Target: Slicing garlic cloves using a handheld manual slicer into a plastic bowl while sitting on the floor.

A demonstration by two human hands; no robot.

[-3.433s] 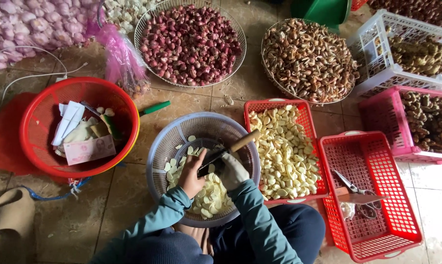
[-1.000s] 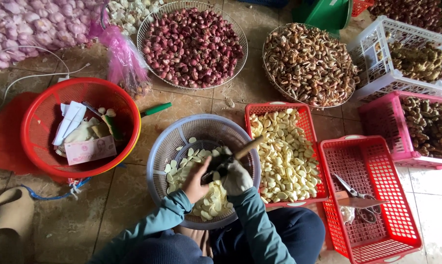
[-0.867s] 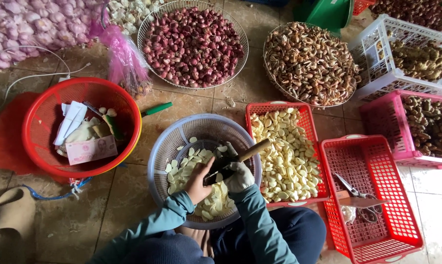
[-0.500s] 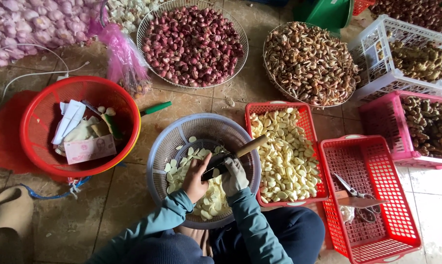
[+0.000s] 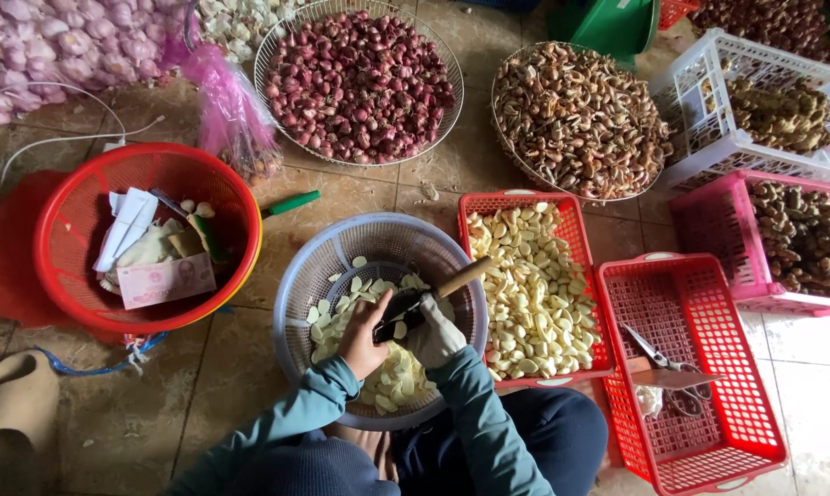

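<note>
in the middle of the frame, the left hand (image 5: 364, 335) pinches a pale garlic clove; the right hand (image 5: 433, 332) grips a wooden-handled knife (image 5: 431, 298) over the round grey plastic basket (image 5: 314, 276). the red basket of peeled cloves (image 5: 532, 285) looks nearly full; some remain.

Tiled floor (image 5: 231, 386) bears red baskets (image 5: 690, 367), blue colander (image 5: 314, 276), wire trays (image 5: 360, 83).

The pale blue colander (image 5: 316, 276) is hemmed in by the red bowl (image 5: 66, 220) to its left and the red crate of peeled garlic (image 5: 534, 285) touching its right rim. Bare tile floor (image 5: 204, 386) lies open at lower left; a green-handled tool (image 5: 291, 203) crosses the gap above.
</note>
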